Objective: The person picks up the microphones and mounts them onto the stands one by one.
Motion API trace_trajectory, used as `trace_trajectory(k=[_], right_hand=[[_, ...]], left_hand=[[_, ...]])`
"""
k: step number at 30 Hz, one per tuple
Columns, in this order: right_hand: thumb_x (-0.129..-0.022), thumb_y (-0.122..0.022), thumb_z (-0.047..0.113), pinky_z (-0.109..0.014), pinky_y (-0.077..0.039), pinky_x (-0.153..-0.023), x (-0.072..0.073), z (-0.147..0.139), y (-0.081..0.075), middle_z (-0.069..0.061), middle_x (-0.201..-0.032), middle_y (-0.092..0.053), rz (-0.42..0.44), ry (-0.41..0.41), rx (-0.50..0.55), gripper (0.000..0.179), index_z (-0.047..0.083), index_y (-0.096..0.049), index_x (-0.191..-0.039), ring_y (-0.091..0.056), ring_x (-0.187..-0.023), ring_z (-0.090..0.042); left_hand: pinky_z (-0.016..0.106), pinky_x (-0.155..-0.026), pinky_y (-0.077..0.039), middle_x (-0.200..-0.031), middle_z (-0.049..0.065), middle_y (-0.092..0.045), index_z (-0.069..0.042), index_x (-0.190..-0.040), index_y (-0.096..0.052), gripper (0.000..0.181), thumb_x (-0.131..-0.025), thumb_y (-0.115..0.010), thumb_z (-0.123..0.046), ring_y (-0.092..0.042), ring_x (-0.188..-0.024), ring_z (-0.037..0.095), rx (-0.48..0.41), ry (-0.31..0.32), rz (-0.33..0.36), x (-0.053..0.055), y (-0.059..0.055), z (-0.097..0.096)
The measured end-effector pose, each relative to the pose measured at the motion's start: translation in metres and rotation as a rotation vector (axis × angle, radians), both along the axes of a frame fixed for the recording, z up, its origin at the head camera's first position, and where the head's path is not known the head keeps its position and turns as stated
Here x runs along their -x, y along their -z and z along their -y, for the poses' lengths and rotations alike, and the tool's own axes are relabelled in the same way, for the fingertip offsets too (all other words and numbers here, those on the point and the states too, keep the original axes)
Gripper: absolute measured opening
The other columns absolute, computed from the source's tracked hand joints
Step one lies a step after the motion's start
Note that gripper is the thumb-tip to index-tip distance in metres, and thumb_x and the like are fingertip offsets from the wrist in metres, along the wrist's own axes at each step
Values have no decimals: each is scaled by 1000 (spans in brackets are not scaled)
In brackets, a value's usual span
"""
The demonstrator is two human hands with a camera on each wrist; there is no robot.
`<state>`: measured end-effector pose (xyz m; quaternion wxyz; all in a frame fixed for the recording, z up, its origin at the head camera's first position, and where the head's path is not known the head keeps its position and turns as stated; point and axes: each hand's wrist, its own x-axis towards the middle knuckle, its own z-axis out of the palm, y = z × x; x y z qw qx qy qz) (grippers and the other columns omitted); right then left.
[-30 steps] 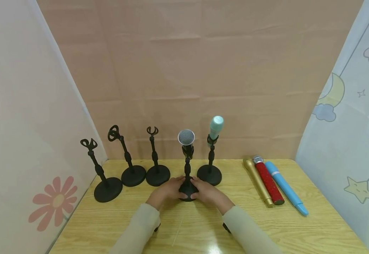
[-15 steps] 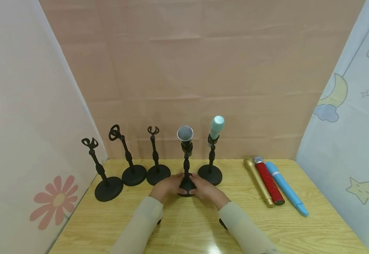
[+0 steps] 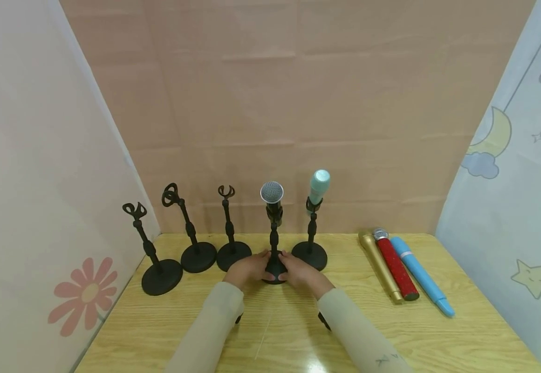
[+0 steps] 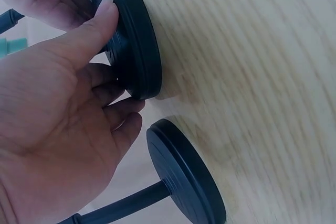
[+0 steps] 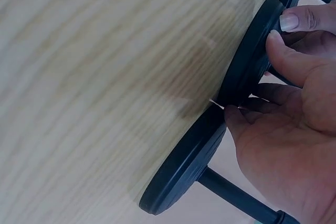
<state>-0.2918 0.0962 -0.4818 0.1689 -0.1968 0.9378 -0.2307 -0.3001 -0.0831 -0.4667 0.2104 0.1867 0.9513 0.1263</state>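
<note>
Both hands grip the round base of a black microphone stand [image 3: 274,239] from either side. My left hand [image 3: 248,270] has its thumb on top of the base and fingers around the rim, as the left wrist view shows. On the opposite side, my right hand [image 3: 302,272] holds the rim the same way, thumb close to the other thumb. A microphone with a silver mesh head [image 3: 272,192] sits upright in this stand's clip. Just to its right stands another stand [image 3: 309,256], carrying a mint-green microphone [image 3: 319,185]; its base lies right beside my right fingers.
To the left stand three bare stands: a near one [image 3: 162,278], a middle one [image 3: 198,257] and one [image 3: 234,255] close to my left hand. Gold [image 3: 381,267], red [image 3: 397,269] and blue [image 3: 421,277] microphones lie at the right of the wooden table [image 3: 270,336].
Both hands have slid the held stand a little away from the body, toward the back, into line with the neighbouring stands. The other stands and microphones have stayed put.
</note>
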Motion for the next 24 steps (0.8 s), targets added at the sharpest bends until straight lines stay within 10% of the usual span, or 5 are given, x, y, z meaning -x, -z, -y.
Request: trace_trajectory(k=[24], right_hand=[[-100,-66,22,-51,-33,-118,0,8,-4,-19,-164,-27,-31,56,-32,64,0,-39,-154,-30,-150,-37]], left_hand=[[46,-119,-33,-168,6,-23,-13,-161,-28,82,-96,-66,-43,-30,-151,28,-62,-62,-2,5,5,2]])
